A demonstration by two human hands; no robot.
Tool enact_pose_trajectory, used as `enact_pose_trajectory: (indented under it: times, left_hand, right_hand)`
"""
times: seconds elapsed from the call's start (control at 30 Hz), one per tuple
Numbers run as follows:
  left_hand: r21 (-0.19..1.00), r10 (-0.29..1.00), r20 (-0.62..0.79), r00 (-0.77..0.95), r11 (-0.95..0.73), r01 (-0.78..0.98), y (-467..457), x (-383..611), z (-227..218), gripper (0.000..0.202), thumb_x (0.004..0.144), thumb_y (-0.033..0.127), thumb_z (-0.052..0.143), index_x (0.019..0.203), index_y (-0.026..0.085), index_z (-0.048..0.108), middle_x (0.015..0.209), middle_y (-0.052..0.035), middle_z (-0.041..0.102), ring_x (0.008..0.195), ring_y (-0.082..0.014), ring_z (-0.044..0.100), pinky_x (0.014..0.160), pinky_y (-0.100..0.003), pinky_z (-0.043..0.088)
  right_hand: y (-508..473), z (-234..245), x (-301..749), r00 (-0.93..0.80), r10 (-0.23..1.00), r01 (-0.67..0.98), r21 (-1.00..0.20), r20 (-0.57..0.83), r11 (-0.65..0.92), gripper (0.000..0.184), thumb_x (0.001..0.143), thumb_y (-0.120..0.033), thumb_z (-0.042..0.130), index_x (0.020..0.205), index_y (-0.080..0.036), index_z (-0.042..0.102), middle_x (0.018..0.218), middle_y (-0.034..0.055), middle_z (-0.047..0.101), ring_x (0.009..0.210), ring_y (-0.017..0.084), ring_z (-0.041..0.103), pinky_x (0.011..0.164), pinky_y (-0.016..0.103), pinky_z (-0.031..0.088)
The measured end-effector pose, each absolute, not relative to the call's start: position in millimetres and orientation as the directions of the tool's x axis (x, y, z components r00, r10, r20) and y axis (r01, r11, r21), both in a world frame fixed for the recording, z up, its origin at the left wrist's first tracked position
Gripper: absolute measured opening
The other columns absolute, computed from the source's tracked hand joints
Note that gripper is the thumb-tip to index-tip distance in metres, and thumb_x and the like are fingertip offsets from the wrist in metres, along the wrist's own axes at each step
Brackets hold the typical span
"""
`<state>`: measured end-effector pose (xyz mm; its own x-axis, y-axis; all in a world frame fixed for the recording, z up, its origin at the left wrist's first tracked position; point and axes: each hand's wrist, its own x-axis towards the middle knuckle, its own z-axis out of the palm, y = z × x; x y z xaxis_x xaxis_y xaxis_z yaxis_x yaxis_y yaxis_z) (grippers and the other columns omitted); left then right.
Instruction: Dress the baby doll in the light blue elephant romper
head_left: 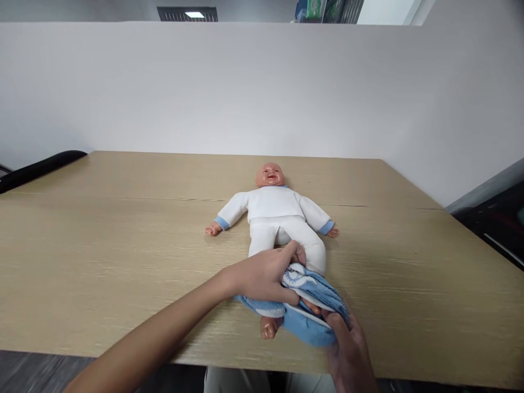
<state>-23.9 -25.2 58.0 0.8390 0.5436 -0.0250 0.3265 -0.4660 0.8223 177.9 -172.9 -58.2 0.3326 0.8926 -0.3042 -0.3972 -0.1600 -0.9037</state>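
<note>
A baby doll (275, 203) in a white suit with blue cuffs lies on its back, head away from me and arms spread. Around its lower legs is a blue fleecy doll garment (309, 327) with white trim. One doll foot (269, 327) pokes out past a white-edged opening; the other foot (311, 305) shows partly among the folds. My left hand (268, 275) lies across the doll's shins, closed on the garment's upper edge, its fingertips partly hidden. Lower right, my right hand (347, 346) pinches the garment beside the second foot, thumb on top.
The doll lies on a light wooden table (123, 245) close to its front edge. A white partition (245, 87) rises behind the table. Black objects stand at the left edge (49, 166) and right edge (499, 218).
</note>
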Motion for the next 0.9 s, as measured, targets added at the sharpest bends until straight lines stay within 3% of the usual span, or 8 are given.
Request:
enact_pose_trajectory:
  times: [0.13,0.27,0.43,0.57,0.73,0.83,0.9]
  left_hand:
    - [0.828,0.539,-0.011,0.842,-0.468,0.310,-23,-25,56,0.063,0.078,0.037,0.085,0.128,0.026,0.048,0.119,-0.0046,0.068,0.100,-0.0262,0.066,0.087,-0.036,0.050]
    - [0.864,0.532,-0.023,0.846,-0.416,0.285,-22,-26,57,0.062,0.077,0.032,0.084,0.128,0.025,0.049,0.117,-0.0029,0.067,0.098,-0.0239,0.064,0.086,-0.034,0.050]
    - [0.927,0.537,-0.081,0.840,-0.269,0.261,-22,-31,56,0.065,0.079,0.034,0.082,0.136,0.026,0.051,0.115,-0.0030,0.069,0.096,-0.0238,0.066,0.087,-0.036,0.053]
    - [0.932,0.550,-0.065,0.833,-0.265,0.248,-21,-35,53,0.065,0.080,0.028,0.080,0.140,0.025,0.055,0.124,-0.0049,0.069,0.105,-0.0257,0.067,0.090,-0.036,0.053]
    - [0.934,0.554,-0.016,0.832,-0.290,0.211,-20,-38,50,0.066,0.080,0.024,0.081,0.142,0.026,0.059,0.131,-0.0047,0.069,0.112,-0.0260,0.067,0.094,-0.034,0.051]
    - [0.923,0.563,-0.001,0.827,-0.318,0.218,-19,-37,50,0.061,0.080,0.023,0.081,0.139,0.024,0.063,0.121,-0.0026,0.071,0.105,-0.0235,0.068,0.089,-0.032,0.050]
    - [0.920,0.562,0.003,0.827,-0.327,0.218,-18,-37,51,0.050,0.081,0.022,0.080,0.129,0.022,0.068,0.108,0.0002,0.070,0.096,-0.0205,0.065,0.082,-0.029,0.049]
  right_hand:
    - [-170,-49,172,0.366,0.887,-0.376,-0.917,-0.281,-0.135,0.032,0.081,-0.049,0.086,0.104,-0.027,0.080,0.098,0.0077,0.084,0.091,0.033,0.080,0.079,0.041,0.068]
    - [-172,-58,170,0.414,0.858,-0.345,-0.925,-0.303,-0.160,0.043,0.079,-0.050,0.082,0.114,-0.027,0.076,0.104,0.0097,0.084,0.096,0.035,0.080,0.081,0.044,0.069]
    - [-171,-64,172,0.485,0.853,-0.074,-0.981,-0.191,-0.177,0.052,0.076,-0.041,0.079,0.126,-0.026,0.073,0.114,0.0096,0.083,0.108,0.036,0.078,0.088,0.044,0.067]
    - [-161,-56,178,0.427,0.891,0.009,-0.985,-0.154,-0.175,0.058,0.075,-0.037,0.081,0.131,-0.027,0.069,0.120,0.0084,0.082,0.110,0.033,0.078,0.090,0.040,0.066]
    - [-142,-39,189,0.275,0.960,-0.040,-0.998,-0.051,-0.042,0.046,0.080,-0.034,0.084,0.120,-0.029,0.062,0.100,0.0004,0.079,0.086,0.020,0.074,0.076,0.027,0.062]
    - [-135,-34,195,0.251,0.968,-0.037,-0.999,-0.015,-0.006,0.055,0.080,-0.027,0.083,0.130,-0.028,0.059,0.110,0.0028,0.080,0.093,0.021,0.075,0.081,0.027,0.061]
    - [-132,-34,199,0.208,0.978,0.006,-1.000,-0.022,-0.023,0.047,0.084,-0.026,0.078,0.129,-0.025,0.062,0.106,0.0029,0.079,0.091,0.021,0.074,0.081,0.027,0.059]
